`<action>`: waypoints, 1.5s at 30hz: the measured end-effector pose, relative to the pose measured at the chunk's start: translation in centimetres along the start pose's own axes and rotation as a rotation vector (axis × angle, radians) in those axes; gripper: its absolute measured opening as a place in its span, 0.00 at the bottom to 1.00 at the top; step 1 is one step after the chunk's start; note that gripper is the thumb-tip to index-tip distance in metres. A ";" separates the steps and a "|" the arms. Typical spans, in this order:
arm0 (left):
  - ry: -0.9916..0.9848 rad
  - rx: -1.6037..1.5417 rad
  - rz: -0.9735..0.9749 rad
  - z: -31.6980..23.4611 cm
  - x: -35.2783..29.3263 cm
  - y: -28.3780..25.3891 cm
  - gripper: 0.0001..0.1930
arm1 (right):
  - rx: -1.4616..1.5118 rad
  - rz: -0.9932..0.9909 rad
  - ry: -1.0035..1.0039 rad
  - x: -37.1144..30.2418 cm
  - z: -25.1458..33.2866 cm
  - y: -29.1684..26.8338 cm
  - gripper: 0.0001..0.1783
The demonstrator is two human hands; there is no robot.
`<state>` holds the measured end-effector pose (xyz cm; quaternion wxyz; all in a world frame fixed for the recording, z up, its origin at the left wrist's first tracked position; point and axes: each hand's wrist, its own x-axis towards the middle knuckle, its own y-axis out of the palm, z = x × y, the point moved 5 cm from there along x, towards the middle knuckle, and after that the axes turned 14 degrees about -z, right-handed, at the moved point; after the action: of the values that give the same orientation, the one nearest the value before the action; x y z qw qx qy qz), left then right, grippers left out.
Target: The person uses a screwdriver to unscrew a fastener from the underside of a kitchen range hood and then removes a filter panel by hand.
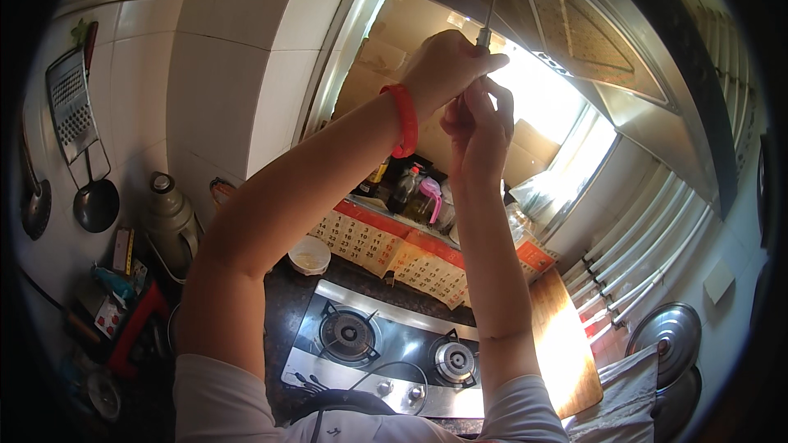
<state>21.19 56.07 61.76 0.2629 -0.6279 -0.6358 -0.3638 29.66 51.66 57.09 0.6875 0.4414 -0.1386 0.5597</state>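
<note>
Both my arms reach up toward the underside of a metal range hood (591,41). My left hand (447,66), with a red band at its wrist, is closed round the upper handle of what looks like a screwdriver (484,36). Its thin metal shaft points up to the hood, and the tip's contact cannot be made out. Just below, my right hand (483,127) has its fingers curled at the lower end of the same tool. Most of the handle is hidden by my fingers.
Below me lies a two-burner gas stove (377,353), with a wooden board (562,344) to its right. Behind it stand bottles (406,189) and a calendar sheet (361,238). A thermos (170,221) and hanging grater (72,107) are left; white pipes (648,238) run along the right.
</note>
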 end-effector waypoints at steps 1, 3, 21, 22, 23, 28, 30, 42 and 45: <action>-0.008 -0.008 -0.018 -0.2 0.0 0.0 0.14 | -0.042 -0.022 -0.036 -0.1 0.1 0.1 0.10; -0.050 -0.058 -0.024 -0.3 -0.1 -0.2 0.14 | -0.035 -0.040 -0.030 -0.1 -0.2 0.3 0.10; 0.017 -0.003 0.063 1.6 0.8 0.5 0.15 | 0.064 -0.081 0.105 0.4 -0.6 -0.9 0.07; 0.050 0.028 -0.014 1.6 0.5 0.7 0.15 | 0.037 -0.099 0.071 0.4 -0.5 -0.9 0.07; 0.083 0.060 -0.094 1.2 0.1 0.5 0.15 | 0.010 -0.114 0.038 0.3 -0.4 -0.8 0.07; -0.032 -0.099 0.001 -0.5 -0.8 0.2 0.14 | 0.021 -0.065 -0.021 -0.1 0.3 -0.3 0.08; -0.088 -0.162 0.041 -0.8 -1.0 -0.2 0.13 | 0.145 -0.018 0.062 -0.4 0.2 0.1 0.11; -0.145 -0.254 0.123 0.8 -0.5 -0.3 0.17 | 0.128 0.105 0.176 1.1 -0.5 -0.9 0.10; -0.108 -0.157 0.070 0.9 -0.4 -0.4 0.19 | 0.030 -0.040 0.035 0.6 0.3 -0.8 0.08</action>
<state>20.96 56.59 60.88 0.1909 -0.6869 -0.5964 -0.3688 30.68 51.85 57.32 0.6942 0.4446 -0.1093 0.5555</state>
